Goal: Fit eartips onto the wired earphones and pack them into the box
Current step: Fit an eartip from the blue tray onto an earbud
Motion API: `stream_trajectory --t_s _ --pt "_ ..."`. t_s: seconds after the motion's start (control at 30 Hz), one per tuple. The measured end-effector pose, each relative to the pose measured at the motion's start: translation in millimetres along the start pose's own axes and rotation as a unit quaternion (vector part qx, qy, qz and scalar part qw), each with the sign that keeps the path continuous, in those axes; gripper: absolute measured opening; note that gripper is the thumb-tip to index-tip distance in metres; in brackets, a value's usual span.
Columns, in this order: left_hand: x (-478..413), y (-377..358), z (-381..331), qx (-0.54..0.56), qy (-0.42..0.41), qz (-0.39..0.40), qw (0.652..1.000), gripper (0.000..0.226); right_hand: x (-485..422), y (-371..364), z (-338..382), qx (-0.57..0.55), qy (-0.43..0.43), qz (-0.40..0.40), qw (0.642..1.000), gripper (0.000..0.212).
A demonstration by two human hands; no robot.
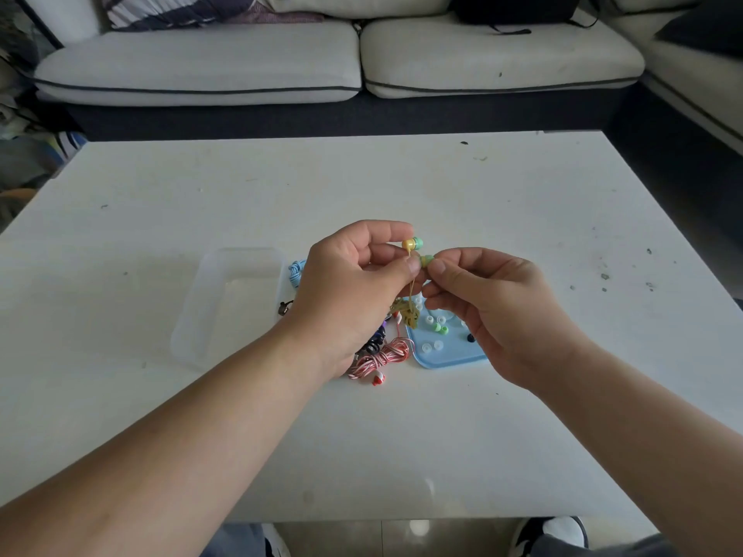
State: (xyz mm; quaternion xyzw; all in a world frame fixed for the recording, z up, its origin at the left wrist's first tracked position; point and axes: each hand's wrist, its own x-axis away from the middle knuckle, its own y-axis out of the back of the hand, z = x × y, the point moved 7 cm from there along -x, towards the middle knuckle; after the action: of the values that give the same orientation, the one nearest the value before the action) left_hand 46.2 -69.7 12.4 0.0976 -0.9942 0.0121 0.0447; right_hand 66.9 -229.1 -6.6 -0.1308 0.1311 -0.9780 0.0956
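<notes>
My left hand point(354, 283) pinches a pair of yellow wired earphones above the table. One yellow earbud point(410, 244) sticks up past my fingers with a green eartip point(418, 243) on it. My right hand point(486, 303) pinches a second green eartip point(427, 259) at the other earbud, which my fingers mostly hide. The bundled yellow cable point(411, 315) hangs below my hands. A clear plastic box point(229, 303) lies to the left. A blue tray point(446, 353) under my right hand holds several loose eartips.
Red-and-white striped earphones point(382, 359), a dark pair point(372, 345) and a light blue pair point(296, 271) lie on the white table point(362, 182) between box and tray. A grey sofa point(341, 58) stands beyond the far edge.
</notes>
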Motion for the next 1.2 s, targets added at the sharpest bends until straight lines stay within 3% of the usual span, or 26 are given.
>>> stream_trajectory --t_s 0.4,0.8,0.97,1.03,1.13,1.2 --pt "-3 3 2 0.019 0.028 -0.007 0.999 0.028 0 5 0 -0.027 -0.015 -0.018 0.999 0.013" --pt "-2 3 3 0.033 0.046 0.026 0.998 0.028 -7 -4 -11 -0.065 -0.086 0.043 0.993 0.023" --pt "-2 20 -6 0.043 0.036 0.006 0.998 0.028 -13 -11 -21 0.053 -0.121 -0.013 0.991 0.028" --pt "2 30 -12 0.059 0.031 0.0 0.998 0.029 -8 -29 -25 0.091 -0.149 0.032 0.984 0.03" --pt "7 51 -19 0.066 0.022 -0.024 0.997 0.028 9 -65 -35 0.091 -0.201 0.177 0.959 0.038" --pt "8 71 -21 0.042 0.012 -0.049 0.998 0.027 13 -81 -41 0.098 -0.202 0.21 0.951 0.03"
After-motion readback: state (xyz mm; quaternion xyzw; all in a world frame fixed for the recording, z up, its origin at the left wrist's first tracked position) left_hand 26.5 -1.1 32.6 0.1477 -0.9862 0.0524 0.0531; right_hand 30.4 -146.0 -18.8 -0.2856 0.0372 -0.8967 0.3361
